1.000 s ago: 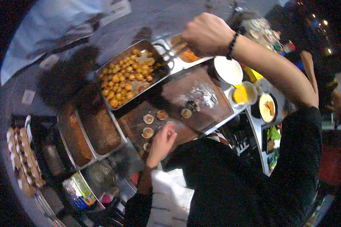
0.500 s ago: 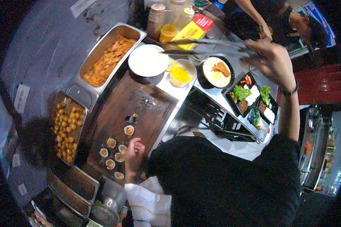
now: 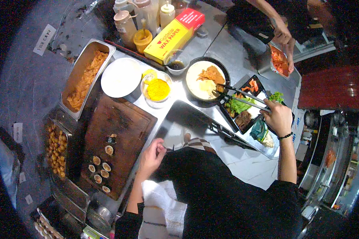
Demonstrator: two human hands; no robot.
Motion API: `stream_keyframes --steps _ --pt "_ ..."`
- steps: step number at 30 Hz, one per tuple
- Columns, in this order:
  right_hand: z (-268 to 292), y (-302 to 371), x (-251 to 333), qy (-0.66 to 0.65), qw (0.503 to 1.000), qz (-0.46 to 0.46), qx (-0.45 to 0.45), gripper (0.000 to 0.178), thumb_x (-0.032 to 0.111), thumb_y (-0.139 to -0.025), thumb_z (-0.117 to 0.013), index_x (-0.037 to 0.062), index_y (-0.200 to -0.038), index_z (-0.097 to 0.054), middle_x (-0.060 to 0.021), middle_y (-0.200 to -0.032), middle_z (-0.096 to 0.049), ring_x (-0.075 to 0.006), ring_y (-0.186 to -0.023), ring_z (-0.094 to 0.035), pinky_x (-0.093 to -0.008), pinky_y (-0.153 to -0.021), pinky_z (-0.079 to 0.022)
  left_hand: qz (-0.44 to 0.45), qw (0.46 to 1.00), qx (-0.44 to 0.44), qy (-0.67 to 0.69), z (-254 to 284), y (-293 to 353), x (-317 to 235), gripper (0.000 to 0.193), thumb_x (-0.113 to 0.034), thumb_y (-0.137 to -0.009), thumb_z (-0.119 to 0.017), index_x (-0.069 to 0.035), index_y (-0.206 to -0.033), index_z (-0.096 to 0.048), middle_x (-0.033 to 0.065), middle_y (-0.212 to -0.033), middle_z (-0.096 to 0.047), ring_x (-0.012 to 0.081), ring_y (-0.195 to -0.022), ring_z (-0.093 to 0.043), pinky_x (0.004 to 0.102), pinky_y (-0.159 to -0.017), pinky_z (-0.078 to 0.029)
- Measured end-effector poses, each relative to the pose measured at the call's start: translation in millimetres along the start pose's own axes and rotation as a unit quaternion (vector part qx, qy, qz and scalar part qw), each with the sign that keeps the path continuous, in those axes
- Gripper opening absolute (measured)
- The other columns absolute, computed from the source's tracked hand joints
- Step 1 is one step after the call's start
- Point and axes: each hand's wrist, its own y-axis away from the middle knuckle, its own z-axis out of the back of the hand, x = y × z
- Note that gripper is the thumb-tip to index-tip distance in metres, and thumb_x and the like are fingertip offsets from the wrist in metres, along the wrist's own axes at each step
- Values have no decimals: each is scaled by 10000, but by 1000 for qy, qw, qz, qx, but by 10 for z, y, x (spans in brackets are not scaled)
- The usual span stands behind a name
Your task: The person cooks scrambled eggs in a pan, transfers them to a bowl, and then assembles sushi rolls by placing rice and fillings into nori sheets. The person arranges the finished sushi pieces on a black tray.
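Observation:
My right hand (image 3: 278,118) is closed around black tongs (image 3: 245,95), whose tips reach over the near rim into a black bowl (image 3: 227,71). Pale creamy food (image 3: 197,79) with an orange-brown piece (image 3: 211,74) on top fills that bowl. Below the tongs sits a black compartment tray (image 3: 231,122) with lettuce, white rice, brown meat and orange strips; my hand partly covers a second one. My left hand (image 3: 150,157), fingers loosely curled and seemingly holding nothing, hovers at the right side of a brown cutting board (image 3: 119,119). Several sliced rolls (image 3: 104,173) lie on the board.
At left stand metal pans of orange-brown strips (image 3: 91,75) and small round browned pieces (image 3: 56,151). A white plate (image 3: 121,77), yellow shreds (image 3: 158,90), a yellow-red box (image 3: 173,38) and sauce bottles (image 3: 125,27) line the back. A co-worker's hands (image 3: 283,34) hold a pan of orange-red food (image 3: 279,61).
My right hand has come down with the tongs, their tips now in the black bowl. The whole view has shifted. A pan of orange-red food now shows at the co-worker's hands.

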Motion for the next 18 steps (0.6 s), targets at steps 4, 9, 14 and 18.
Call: stream_keyframes --steps 4,9,14,18 --pt "63 -130 -159 12 999 -5 40 436 349 -740 -790 127 -1107 -715 -129 -899 -708 -330 -800 -687 -432 -699 -535 -4 1000 -26 15 -217 45 8 336 -139 -925 -652 -78 -1237 -543 99 -889 -640 248 -818 -647 381 -766 -515" --pt "709 -285 -63 -7 999 -33 34 520 314 -720 -828 70 -1161 -703 -175 -1086 -708 -319 -942 -702 -380 -819 -552 -22 996 -81 34 -172 329 271 361 -120 -902 -667 -85 -1242 -549 121 -925 -661 278 -824 -672 397 -754 -528" --pt "1185 -492 457 -196 967 120 -112 529 37 -771 -772 -5 -1278 -625 -186 -1168 -692 -223 -1047 -686 -333 -897 -535 -10 984 -155 92 -2 841 956 374 -155 -904 -653 -79 -1252 -538 153 -976 -676 315 -855 -681 426 -764 -529" --pt "1525 -798 2219 -252 907 323 -96 529 -24 -788 -741 -20 -1299 -601 -188 -1173 -681 -236 -1057 -675 -347 -892 -533 40 979 -187 74 575 1392 963 356 -151 -918 -637 -73 -1242 -513 148 -952 -668 324 -911 -670 430 -805 -519"
